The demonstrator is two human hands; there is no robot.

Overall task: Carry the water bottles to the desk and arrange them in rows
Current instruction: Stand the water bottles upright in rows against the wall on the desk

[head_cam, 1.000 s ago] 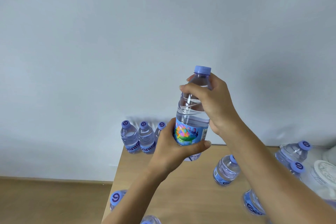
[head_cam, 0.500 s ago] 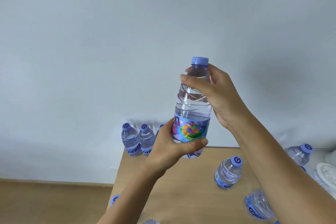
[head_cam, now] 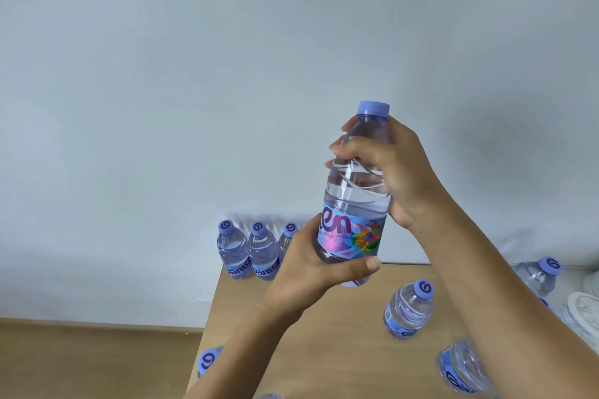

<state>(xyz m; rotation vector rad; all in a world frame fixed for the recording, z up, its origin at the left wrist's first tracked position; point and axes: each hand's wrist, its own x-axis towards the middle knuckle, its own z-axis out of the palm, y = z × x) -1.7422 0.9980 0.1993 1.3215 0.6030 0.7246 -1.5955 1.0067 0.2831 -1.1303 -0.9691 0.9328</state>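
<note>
Two hands are holding one clear plastic water bottle with a lilac screw cap and a multicoloured label (head_cam: 355, 204) upright in the air, above the far part of the light wooden tabletop (head_cam: 330, 347) and in front of the pale blue-grey wall (head_cam: 227, 74). Left hand (head_cam: 311, 272) is gripping the bottle's lower part, its fingers curling round the label band and its thumb lying across the front beneath the label. Right hand (head_cam: 392, 172) is gripping the bottle's shoulder and neck just under the cap, its fingers wrapping round the clear ribbed part. Three smaller clear bottles with lilac caps (head_cam: 256, 253) are standing upright side by side in a row at the tabletop's far left corner, close against the wall; the third is partly hidden behind the left hand. One more small bottle (head_cam: 409, 309) is standing alone near the middle of the tabletop, well apart from that row. Another small bottle (head_cam: 463, 366) is showing at the lower right beside the right forearm, and a further one (head_cam: 539, 274) is standing at the far right. A lilac-capped bottle (head_cam: 209, 361) is showing at the tabletop's near left edge. A white round object (head_cam: 583, 311) is lying at the right margin; what it is cannot be told. Brown floor (head_cam: 97, 363) is showing at the lower left
</note>
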